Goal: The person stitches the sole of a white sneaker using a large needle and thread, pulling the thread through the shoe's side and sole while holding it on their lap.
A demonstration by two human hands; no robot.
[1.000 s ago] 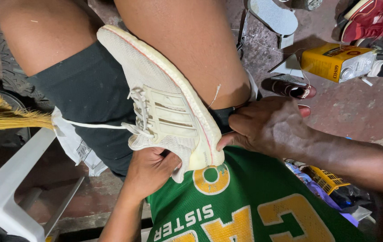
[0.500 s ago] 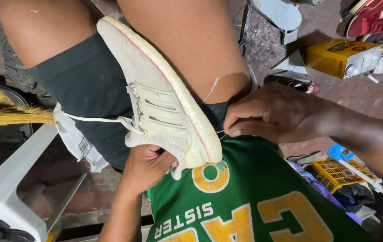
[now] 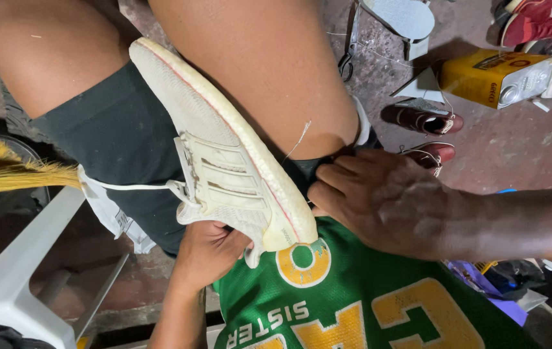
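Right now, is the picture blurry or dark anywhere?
Head view: the white shoe and both hands are sharp and evenly lit; the left hand lies partly in shadow beneath it; the right hand is clear; corners look darker.

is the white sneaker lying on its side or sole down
On its side: the white sneaker rests across the lap, sole edge facing right, laces facing left, left hand gripping its heel.

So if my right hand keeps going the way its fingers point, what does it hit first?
The right hand points left, fingertips already beside the heel of the white sneaker. It would most likely meet that heel, though depth is hard to judge.
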